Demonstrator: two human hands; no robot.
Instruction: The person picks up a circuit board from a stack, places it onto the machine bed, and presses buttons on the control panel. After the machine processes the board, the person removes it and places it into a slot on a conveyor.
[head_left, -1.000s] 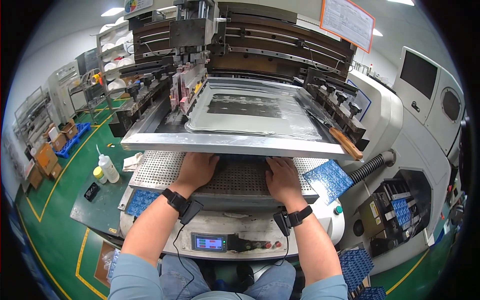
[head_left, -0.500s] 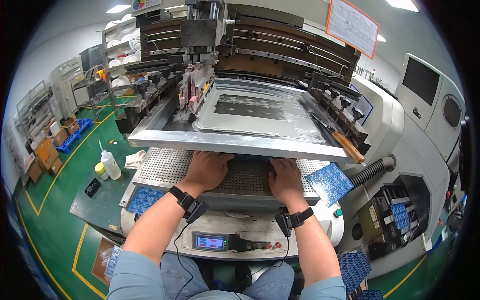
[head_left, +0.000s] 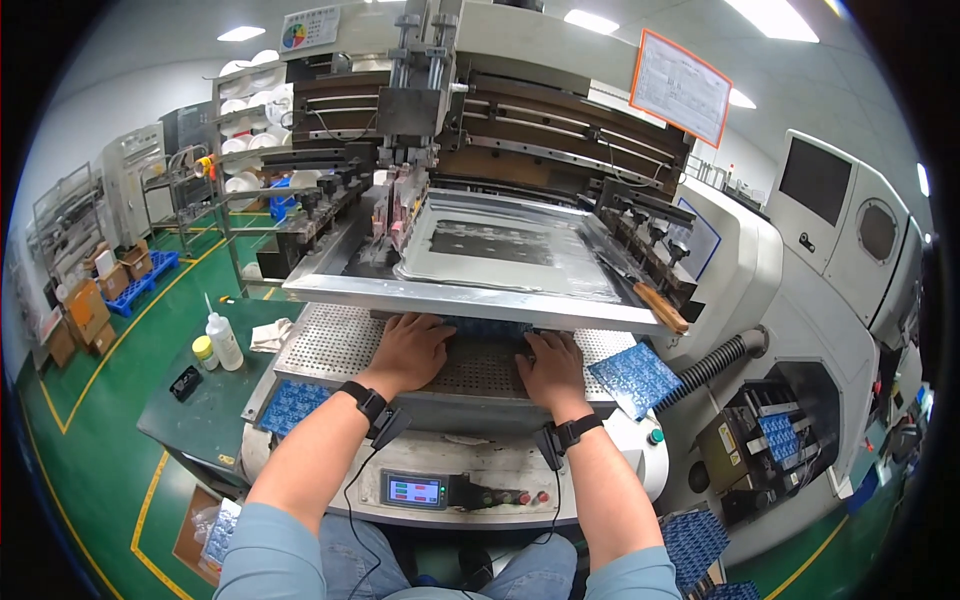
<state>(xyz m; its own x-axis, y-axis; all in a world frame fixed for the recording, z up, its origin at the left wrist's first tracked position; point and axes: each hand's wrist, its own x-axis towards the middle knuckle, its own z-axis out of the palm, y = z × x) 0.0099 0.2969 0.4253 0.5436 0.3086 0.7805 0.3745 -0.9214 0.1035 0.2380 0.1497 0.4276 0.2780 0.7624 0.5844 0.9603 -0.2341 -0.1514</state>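
Note:
A blue circuit board panel lies on the perforated metal table, partly hidden beneath the raised silver frame of the printing screen. My left hand rests at the panel's left edge, fingers stretched forward and thumb turned inward. At the right edge lies my right hand, its fingers likewise extended with the palm down. Both hands seem to touch the panel's sides without wrapping round it; the far fingertips are close under the frame. Grey paste covers part of the screen above.
Another blue panel sits at the table's right corner, and one more at the left. A wooden-handled spatula lies on the frame. A white squeeze bottle and a yellow-lidded jar stand on the green side table.
My view has tilted up and shifted, showing more of the blue panel between my hands. Both hands stay beside the panel, with little visible movement.

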